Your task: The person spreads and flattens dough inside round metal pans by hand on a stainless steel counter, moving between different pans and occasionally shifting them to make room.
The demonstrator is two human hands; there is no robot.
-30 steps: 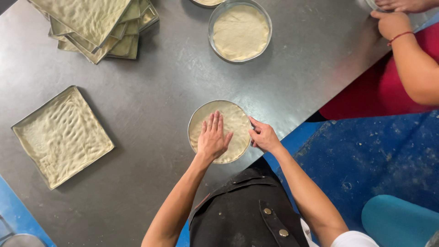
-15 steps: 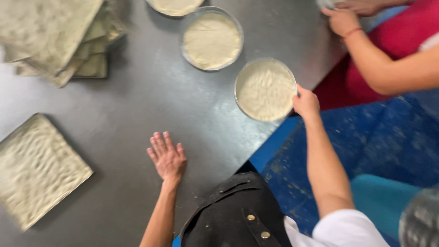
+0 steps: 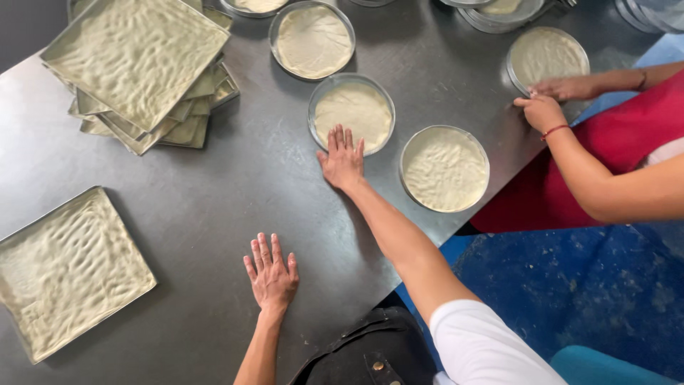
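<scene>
Right hand (image 3: 343, 158) flat, fingertips on round dough pan (image 3: 352, 113) rim; no grip.

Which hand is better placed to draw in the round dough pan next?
Probably the right hand: its fingertips already lie on the near rim of the round dough pan. The left hand rests flat on the bare metal table, well short of it.

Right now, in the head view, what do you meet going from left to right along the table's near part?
Square dough tray → left hand flat on the grey table → right hand touching a round dough pan → second round dough pan → another person's hands.
</scene>
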